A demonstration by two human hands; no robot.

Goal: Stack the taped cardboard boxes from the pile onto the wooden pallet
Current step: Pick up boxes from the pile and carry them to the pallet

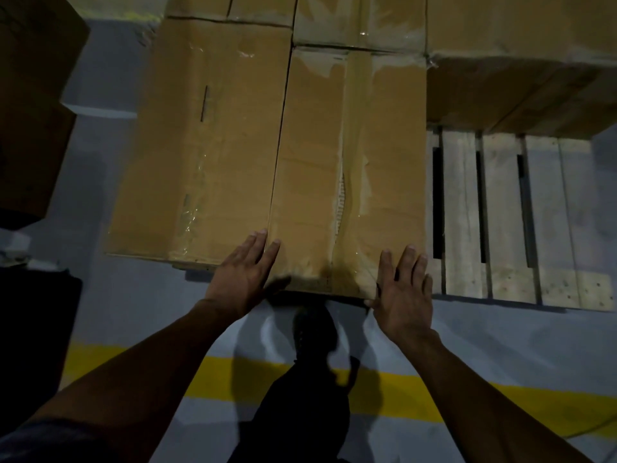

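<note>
Dim light is swallowing the dark boxes (30, 105) at the left edge, the far boxes (360, 18) are running out of the top of the view, and the wooden pallet (507, 222) is showing only its bare slats at the right, the rest lying hidden under cardboard. The taped box (350, 168) is sitting at the pallet's near edge, tight against a neighbouring box (207, 152). The left hand (243, 275) and right hand (404, 292) are lying flat with straight fingers spread on its near corners, gripping nothing.
</note>
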